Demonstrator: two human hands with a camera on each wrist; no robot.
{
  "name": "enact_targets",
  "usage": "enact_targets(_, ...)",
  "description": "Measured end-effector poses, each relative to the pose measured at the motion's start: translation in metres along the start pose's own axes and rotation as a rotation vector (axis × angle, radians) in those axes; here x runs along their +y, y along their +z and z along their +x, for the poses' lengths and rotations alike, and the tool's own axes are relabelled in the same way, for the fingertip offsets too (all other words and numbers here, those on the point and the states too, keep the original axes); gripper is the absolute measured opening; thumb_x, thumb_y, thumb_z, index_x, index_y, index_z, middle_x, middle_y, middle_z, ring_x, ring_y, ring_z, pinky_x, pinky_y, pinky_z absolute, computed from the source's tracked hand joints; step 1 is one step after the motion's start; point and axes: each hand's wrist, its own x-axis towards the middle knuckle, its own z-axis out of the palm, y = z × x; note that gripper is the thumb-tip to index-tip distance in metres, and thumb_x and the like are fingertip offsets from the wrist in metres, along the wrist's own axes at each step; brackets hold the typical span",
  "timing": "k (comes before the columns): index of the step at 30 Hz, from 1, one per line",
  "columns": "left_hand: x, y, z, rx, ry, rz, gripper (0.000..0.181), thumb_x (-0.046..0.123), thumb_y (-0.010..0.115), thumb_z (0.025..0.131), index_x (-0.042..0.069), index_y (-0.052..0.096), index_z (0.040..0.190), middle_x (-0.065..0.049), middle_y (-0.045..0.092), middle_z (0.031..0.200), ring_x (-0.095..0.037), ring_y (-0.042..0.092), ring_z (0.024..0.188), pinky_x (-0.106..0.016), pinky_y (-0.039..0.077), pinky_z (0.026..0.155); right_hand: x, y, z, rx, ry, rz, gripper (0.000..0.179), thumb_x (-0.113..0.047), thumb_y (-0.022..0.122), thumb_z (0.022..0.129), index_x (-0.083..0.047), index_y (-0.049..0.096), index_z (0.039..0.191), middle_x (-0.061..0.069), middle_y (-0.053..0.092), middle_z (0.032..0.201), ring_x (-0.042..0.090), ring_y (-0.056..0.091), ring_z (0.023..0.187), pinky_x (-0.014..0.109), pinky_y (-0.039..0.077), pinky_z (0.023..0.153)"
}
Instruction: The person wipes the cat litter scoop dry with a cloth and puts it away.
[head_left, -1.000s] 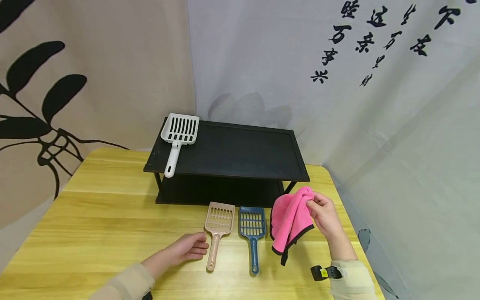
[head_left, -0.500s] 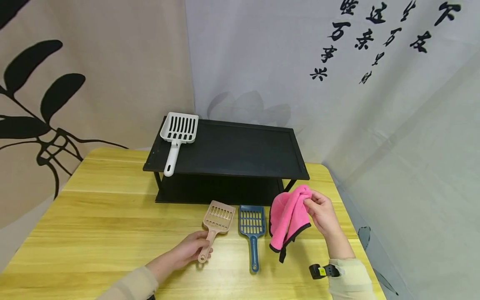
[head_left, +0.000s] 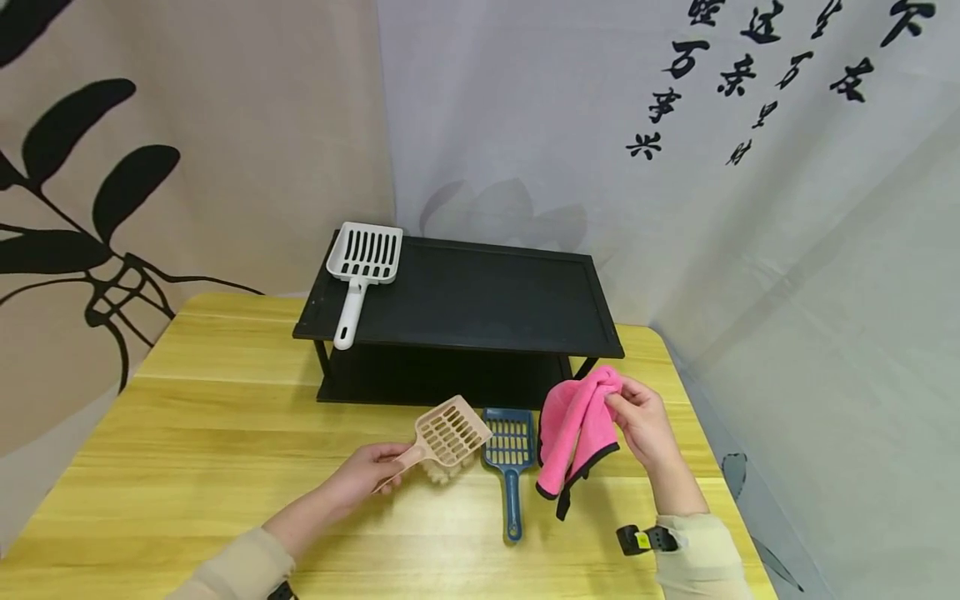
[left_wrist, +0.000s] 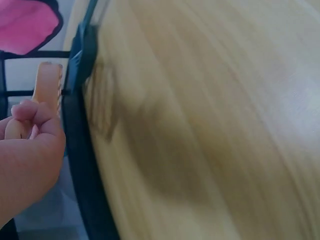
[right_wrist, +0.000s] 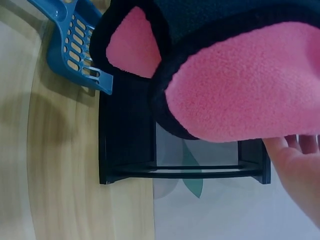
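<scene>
My left hand [head_left: 363, 481] grips the handle of a beige slotted litter scoop [head_left: 452, 431], lifted off the table and tilted, its shadow falling on the wood. In the left wrist view the fingers [left_wrist: 37, 120] curl round that handle. A blue litter scoop [head_left: 509, 450] lies on the table just right of it. My right hand [head_left: 647, 427] pinches a pink cloth [head_left: 579, 425] with black edging by its upper corner; the cloth hangs down in folds. The right wrist view shows the cloth [right_wrist: 250, 85] large, with the blue scoop [right_wrist: 75, 45] behind it.
A black two-tier rack [head_left: 480, 296] stands at the back of the wooden table [head_left: 187, 467]. On its top tier, at the left, lies a white litter scoop [head_left: 365, 254], its handle reaching over the front edge. A printed curtain [head_left: 510, 108] hangs behind.
My left hand has taken hold of the beige scoop, raised it from the table and tilted its head to the right. The right hand with the pink cloth has hardly moved.
</scene>
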Motion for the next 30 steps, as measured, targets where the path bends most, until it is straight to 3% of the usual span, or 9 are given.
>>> enact_targets(7, 0.015, -0.011, 0.001, 0.05, 0.015, 0.007, 0.045, 0.007, 0.048, 0.095, -0.017, 0.038, 0.132, 0.002, 0.059, 0.081, -0.005, 0.052, 0.067, -0.016, 0.043, 0.057, 0.0, 0.005, 0.001, -0.011, 0.002, -0.006, 0.04, 0.008, 0.049, 0.091, -0.025, 0.072, 0.094, -0.007, 0.064, 0.085, 0.003, 0.058, 0.074, 0.014, 0.05, 0.066)
enact_targets(15, 0.03, -0.015, 0.0, 0.079, -0.004, 0.014, 0.046, 0.008, 0.049, 0.095, -0.015, 0.038, 0.133, -0.005, 0.061, 0.092, -0.006, 0.054, 0.075, -0.017, 0.045, 0.06, -0.001, 0.014, 0.004, -0.048, -0.008, -0.032, 0.04, 0.009, 0.052, 0.089, -0.026, 0.072, 0.093, -0.008, 0.064, 0.083, 0.003, 0.056, 0.072, 0.014, 0.049, 0.064)
enact_targets(20, 0.035, -0.013, 0.0, 0.069, 0.004, 0.062, 0.043, 0.008, 0.049, 0.094, -0.013, 0.042, 0.132, -0.003, 0.059, 0.085, -0.007, 0.05, 0.068, -0.017, 0.041, 0.056, 0.001, 0.021, 0.008, -0.049, 0.015, -0.092, 0.04, 0.008, 0.054, 0.088, -0.029, 0.071, 0.092, -0.011, 0.066, 0.085, 0.002, 0.059, 0.075, 0.014, 0.051, 0.069)
enact_targets(25, 0.046, -0.007, -0.002, 0.051, 0.008, 0.092, 0.041, 0.008, 0.051, 0.094, -0.01, 0.046, 0.13, 0.0, 0.055, 0.076, -0.007, 0.047, 0.064, -0.017, 0.035, 0.052, 0.006, 0.034, 0.013, 0.035, 0.054, -0.156, 0.039, 0.008, 0.055, 0.087, -0.029, 0.068, 0.088, -0.014, 0.067, 0.084, 0.001, 0.06, 0.077, 0.015, 0.051, 0.075)
enact_targets(30, 0.061, 0.002, -0.003, 0.03, 0.012, 0.092, 0.04, 0.01, 0.052, 0.094, -0.008, 0.048, 0.129, -0.001, 0.056, 0.08, -0.007, 0.046, 0.064, -0.018, 0.034, 0.051, 0.011, 0.052, 0.017, 0.106, 0.087, -0.181, 0.026, 0.006, 0.058, 0.086, -0.019, 0.063, 0.089, -0.013, 0.066, 0.079, 0.003, 0.059, 0.073, 0.016, 0.05, 0.072)
